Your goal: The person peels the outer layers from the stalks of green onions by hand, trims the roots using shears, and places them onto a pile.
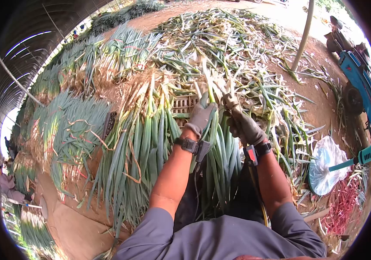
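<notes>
My left hand [201, 115], in a grey-brown work glove, is closed round the stem of a green onion [212, 125], whose pale end points up and whose green leaves hang toward my lap. To its right, my right hand [242, 121], gloved too, has curled fingers beside pale, dry leaf pieces at the stems; what it holds is too small to make out. A thick bundle of green onions [151, 130] lies left of my left hand. Behind the hands a beige plastic crate [184, 104] shows its slotted side.
Loose leaves [229, 43] form a heap beyond the crate. Onion bundles [70, 125] lie at the left. At the right are a clear plastic bag [326, 167], red ties [342, 208], a leaning pole [303, 37] and a blue machine [361, 82].
</notes>
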Demonstrator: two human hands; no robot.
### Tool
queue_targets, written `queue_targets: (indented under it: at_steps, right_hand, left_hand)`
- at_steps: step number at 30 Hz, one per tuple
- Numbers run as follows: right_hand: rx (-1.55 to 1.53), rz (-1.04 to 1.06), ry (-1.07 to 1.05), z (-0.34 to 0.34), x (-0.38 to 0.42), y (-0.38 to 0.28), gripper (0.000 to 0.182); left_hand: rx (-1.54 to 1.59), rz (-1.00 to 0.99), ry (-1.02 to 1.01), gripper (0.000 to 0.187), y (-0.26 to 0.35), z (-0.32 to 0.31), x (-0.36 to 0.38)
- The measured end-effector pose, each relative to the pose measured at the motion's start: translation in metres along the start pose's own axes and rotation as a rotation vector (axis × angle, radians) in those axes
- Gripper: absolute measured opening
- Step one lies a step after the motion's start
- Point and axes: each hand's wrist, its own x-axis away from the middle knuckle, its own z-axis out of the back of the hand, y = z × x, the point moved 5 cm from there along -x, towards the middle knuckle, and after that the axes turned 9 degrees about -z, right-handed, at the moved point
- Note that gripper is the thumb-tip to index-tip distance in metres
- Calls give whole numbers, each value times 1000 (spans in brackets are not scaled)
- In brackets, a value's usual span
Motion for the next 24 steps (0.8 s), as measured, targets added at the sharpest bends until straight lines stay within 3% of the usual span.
queue_targets:
  at_steps: [1, 5, 7, 8, 10, 12, 13, 15, 18, 24]
  right_hand:
    - [41, -14, -89, 2, -6, 5, 44]
    - [107, 7, -23, -15, 5, -7, 46]
    - [97, 19, -10, -23, 13, -14, 46]
    - [90, 20, -10, -29, 16, -16, 46]
    - [113, 2, -22, -30, 14, -13, 44]
    - [98, -29, 46, -36, 20, -17, 43]
    - [102, -49, 49, -36, 23, -18, 41]
    - [137, -30, -22, -25, 15, -10, 43]
    - [159, -59, -43, -30, 17, -7, 47]
    - [186, -129, -79, -43, 21, -9, 47]
  left_hand:
    - [27, -6, 26, 61, -27, -2, 0]
    - [101, 30, 37, 55, -77, -6, 6]
    - [-283, -58, 40, 54, -74, -4, 12]
    - [-137, 179, 24, 57, -54, -8, 16]
    - [-507, 108, -153, 48, -56, -15, 20]
    - [-908, 297, -194, 44, -106, 13, 17]
    - [-924, 282, -36, 37, -57, 28, 27]
    - [-1071, 377, 97, 44, -60, 77, 32]
    - [-1393, 633, -125, 51, -110, 122, 40]
    - [-1455, 445, -162, 31, -154, 114, 38]
